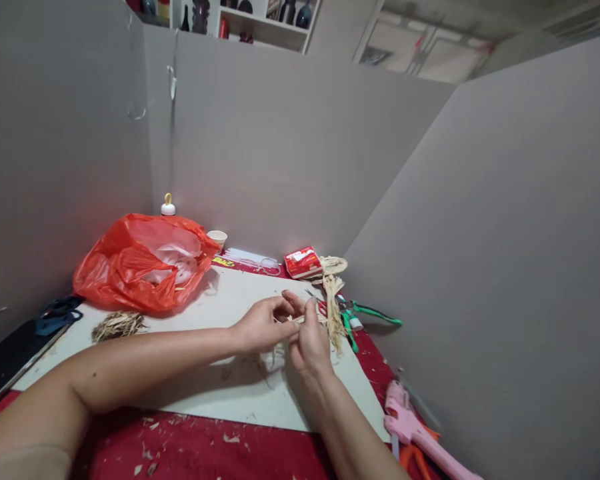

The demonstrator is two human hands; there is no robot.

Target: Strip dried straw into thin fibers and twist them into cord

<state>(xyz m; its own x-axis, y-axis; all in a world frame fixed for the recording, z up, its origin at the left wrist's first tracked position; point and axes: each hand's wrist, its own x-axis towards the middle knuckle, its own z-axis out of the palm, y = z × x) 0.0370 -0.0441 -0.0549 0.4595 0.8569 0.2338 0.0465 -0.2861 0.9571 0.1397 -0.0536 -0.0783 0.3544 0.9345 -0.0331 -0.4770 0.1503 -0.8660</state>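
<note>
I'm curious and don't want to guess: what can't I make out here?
All in the head view:
Pale strip: partly hidden by left hand and right hand.
Red bag: folds partly cover its contents.
White cap: whatever's below is hidden behind the bag.
Pink glue gun: cut off by the bottom edge.

Left arm (150,367) comes in from the lower left with the elbow bent, forearm reaching pretty much sideways to the middle. Left hand (260,325) has the thumb pointing right and the fingers curled, tips kinda pinched. Right arm (347,413) comes up from the bottom edge, forearm slanting up and left, wrist more or less straight. Right hand (314,339) is curled in too, thumb up. Both hands meet out front, fingertips super close together, can't really make out every finger tbh.
</note>
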